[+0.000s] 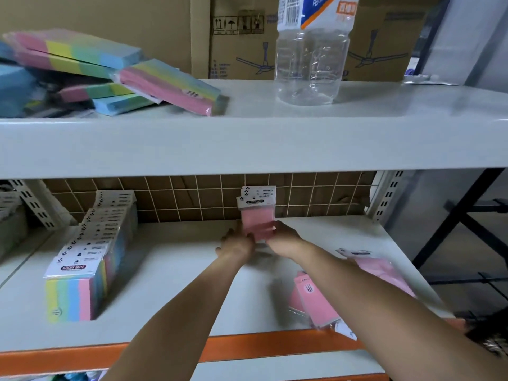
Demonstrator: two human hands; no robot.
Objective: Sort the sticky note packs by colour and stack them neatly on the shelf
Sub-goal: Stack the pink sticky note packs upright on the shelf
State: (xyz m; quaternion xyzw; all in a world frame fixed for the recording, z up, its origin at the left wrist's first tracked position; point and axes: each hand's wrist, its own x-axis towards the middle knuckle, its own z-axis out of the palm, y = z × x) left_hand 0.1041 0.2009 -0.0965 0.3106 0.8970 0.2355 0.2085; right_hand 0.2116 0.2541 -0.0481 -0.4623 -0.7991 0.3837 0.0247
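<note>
A: Pink sticky note packs point(257, 215), two or three of them, stand upright against the brown grid panel point(192, 196) at the back of the lower shelf point(178, 270), centre of the frame. White header cards on top, one reads "STICKY NOTE".

B: Hands?

A: Both are on them. Left hand point(238, 243) is at the left side of the packs, fingers curled against the edge. Right hand point(283, 236) is at the right side, fingers wrapped over the front lower corner. So the packs are clamped between the two hands. Exact fingertip contact is blurred.

B: Other packs?

A: Long row of rainbow packs point(90, 257) stands upright at lower left of the frame, running back toward the panel, front one showing yellow, green, blue and pink stripes. More loose pink packs point(316, 301) lie flat at lower right, under the right forearm, near the shelf's front edge. Another pink pack point(376, 266) lies flat further right.

B: Upper shelf?

A: Messy pile of rainbow packs point(82, 70) at upper left, tilted and overlapping. Clear plastic bottle point(312, 50) stands upright at upper centre-right, well apart from the pile. Cardboard boxes point(242, 37) are behind it.

B: Shelf edge?

A: Orange front rail point(261, 345) across the bottom.
</note>
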